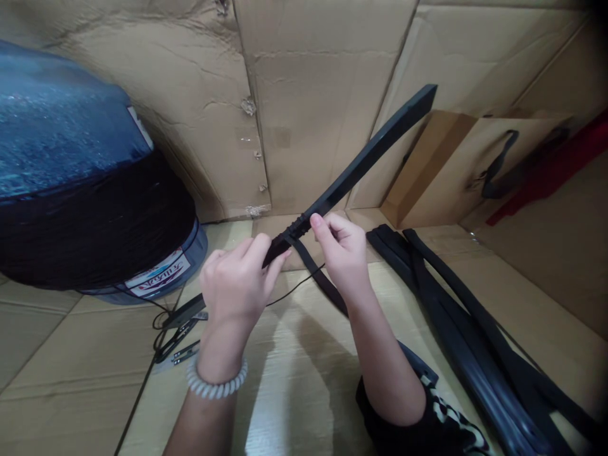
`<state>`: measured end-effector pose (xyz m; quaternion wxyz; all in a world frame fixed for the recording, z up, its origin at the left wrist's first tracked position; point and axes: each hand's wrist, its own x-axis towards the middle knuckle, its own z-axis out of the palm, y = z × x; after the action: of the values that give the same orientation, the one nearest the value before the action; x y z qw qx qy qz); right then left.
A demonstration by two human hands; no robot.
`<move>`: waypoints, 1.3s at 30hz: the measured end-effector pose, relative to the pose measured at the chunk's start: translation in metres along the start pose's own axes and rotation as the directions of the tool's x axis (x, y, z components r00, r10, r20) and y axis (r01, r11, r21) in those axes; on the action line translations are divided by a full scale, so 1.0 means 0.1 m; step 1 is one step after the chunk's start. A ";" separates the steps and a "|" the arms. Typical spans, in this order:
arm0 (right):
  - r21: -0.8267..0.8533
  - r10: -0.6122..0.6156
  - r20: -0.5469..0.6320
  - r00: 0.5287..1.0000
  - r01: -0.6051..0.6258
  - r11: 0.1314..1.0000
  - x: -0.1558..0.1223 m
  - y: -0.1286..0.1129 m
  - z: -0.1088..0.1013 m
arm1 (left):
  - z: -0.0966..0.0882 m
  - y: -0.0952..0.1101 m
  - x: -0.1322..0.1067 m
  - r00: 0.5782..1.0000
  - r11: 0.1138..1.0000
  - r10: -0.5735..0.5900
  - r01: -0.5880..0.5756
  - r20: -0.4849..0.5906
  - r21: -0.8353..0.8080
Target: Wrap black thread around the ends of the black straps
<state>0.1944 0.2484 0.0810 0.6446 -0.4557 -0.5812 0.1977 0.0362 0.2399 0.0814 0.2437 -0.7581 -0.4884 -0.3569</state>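
A long black flat strip (365,158) slants from the middle of the view up to the right, over a cardboard floor. My left hand (237,285) is closed around its lower part, thumb and forefinger pinching near a ribbed section. My right hand (339,247) pinches the strip just right of that spot, beside a black strap (318,275) that hangs down from it. A thin black thread (294,290) runs from the hands to the left. A coiled white band sits on my left wrist.
A big cone of black thread (90,215) under a blue cover stands at left. Small black snips (178,335) lie by it. Several more black strips (465,323) lie at right. A brown paper bag (470,168) leans on the cardboard wall (304,95).
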 end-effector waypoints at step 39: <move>0.434 -0.063 0.252 0.966 -0.055 0.899 -0.02 -0.03 -0.03 | 0.14 0.13 -0.05 0.872 -0.176 0.175 0.485 0.458 -0.856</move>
<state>0.1960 0.2440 0.0822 0.6492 -0.2682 -0.6021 0.3797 0.0506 0.2419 0.0684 -0.5787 -0.6568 -0.1756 -0.4504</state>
